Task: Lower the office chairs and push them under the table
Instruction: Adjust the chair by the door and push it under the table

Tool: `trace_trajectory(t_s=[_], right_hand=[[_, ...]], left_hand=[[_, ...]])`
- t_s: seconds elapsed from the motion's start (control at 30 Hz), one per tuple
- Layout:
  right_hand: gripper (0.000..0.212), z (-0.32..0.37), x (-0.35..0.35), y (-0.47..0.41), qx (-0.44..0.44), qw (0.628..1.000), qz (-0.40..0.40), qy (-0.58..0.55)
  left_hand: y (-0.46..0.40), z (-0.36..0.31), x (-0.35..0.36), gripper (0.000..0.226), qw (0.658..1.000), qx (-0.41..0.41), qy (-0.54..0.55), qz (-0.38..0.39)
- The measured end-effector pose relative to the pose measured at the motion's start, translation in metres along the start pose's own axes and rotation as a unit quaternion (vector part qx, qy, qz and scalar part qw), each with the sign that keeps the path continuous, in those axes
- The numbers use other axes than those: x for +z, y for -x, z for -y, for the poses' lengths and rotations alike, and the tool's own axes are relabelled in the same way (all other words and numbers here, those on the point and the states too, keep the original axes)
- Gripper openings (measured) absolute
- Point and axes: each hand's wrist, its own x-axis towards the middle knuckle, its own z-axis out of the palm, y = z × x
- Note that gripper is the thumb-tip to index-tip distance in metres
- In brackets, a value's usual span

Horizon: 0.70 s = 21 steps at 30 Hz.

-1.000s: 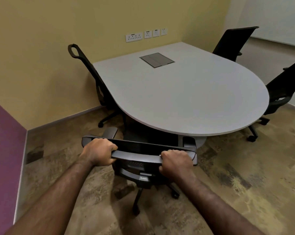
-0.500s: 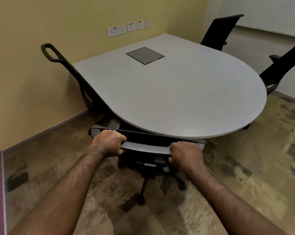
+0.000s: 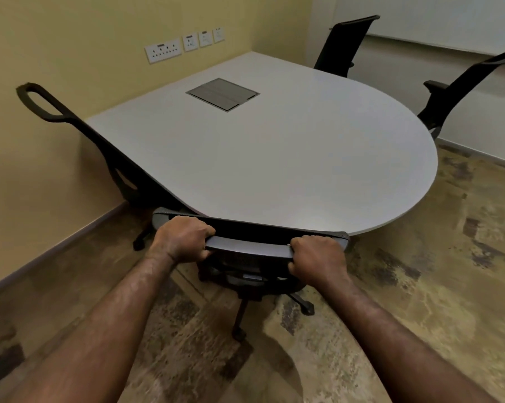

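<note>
A black office chair (image 3: 250,248) stands right in front of me, its backrest top touching the near rounded edge of the grey table (image 3: 274,170). The seat is hidden beneath the tabletop; only the base and castors show below. My left hand (image 3: 181,238) grips the backrest's top bar on the left, and my right hand (image 3: 318,258) grips it on the right. A second black chair (image 3: 80,135) sits tucked in at the table's left side. Two more black chairs, one at the far side (image 3: 344,43) and one at the right (image 3: 460,88), stand by the table.
A yellow wall (image 3: 71,39) with a row of sockets (image 3: 184,45) runs close behind the table. A metal cable hatch (image 3: 223,93) is set in the tabletop. Patterned brown carpet (image 3: 419,271) stretches to my right and behind the chair.
Both hands have pushed the chair forward; its seat and armrests have slid under the tabletop and the backrest now meets the edge. I have stepped closer to the table.
</note>
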Motion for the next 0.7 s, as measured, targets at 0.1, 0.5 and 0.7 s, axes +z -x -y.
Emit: trace_trajectory(t_s=[0.1,0.5,0.7], right_hand=[[0.015,0.008,0.001,-0.012,0.002,1.000,0.005,-0.001],[0.020,0.033,0.007,-0.068,0.016,1.000,-0.003,-0.001],[0.015,0.053,0.012,-0.084,0.022,0.999,-0.023,-0.007]], left_hand=[[-0.005,0.016,0.006,0.021,1.000,0.008,-0.001,-0.015],[-0.036,0.077,0.013,0.020,1.000,0.017,0.012,-0.017],[-0.045,0.106,0.014,0.020,1.000,0.028,0.007,-0.006]])
